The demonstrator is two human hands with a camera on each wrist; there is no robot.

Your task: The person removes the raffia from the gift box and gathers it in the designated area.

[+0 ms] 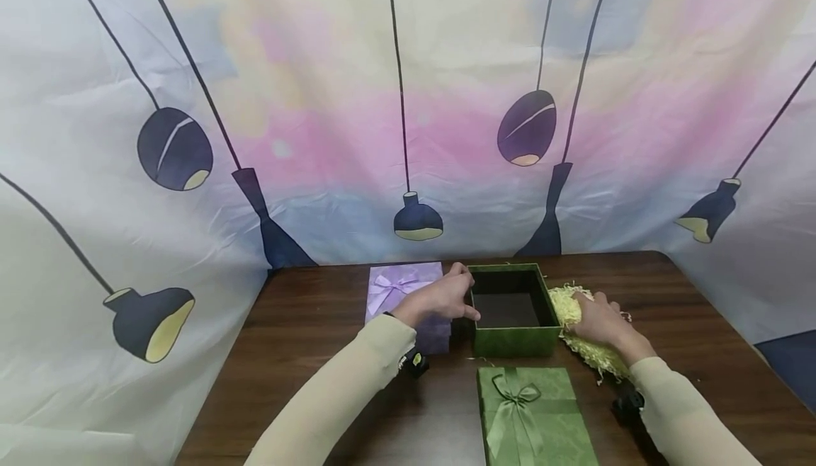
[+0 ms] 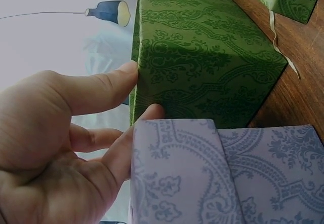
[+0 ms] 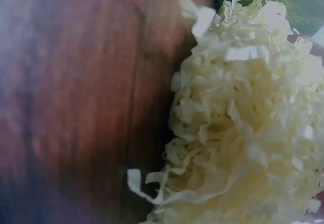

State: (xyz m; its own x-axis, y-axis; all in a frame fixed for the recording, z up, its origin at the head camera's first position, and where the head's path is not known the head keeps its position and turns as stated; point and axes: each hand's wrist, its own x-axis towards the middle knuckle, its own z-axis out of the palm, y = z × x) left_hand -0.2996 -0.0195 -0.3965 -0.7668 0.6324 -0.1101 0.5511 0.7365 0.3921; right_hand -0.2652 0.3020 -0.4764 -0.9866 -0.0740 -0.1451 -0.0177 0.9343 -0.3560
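Pale yellow shredded paper [image 1: 596,355] lay on a brown wooden table [image 1: 306,353], beside an open, rectangular green box [image 1: 516,343]. The right hand [image 1: 602,323] grasped the paper; the left hand [image 1: 444,294], fingers loosely extended, touched the box.

From here, both arms [image 1: 331,399] reach forward, the left hand's [image 1: 443,297] thumb [image 1: 470,312] apart from its fingers [image 1: 460,271], the right hand [image 1: 599,321] angled down.
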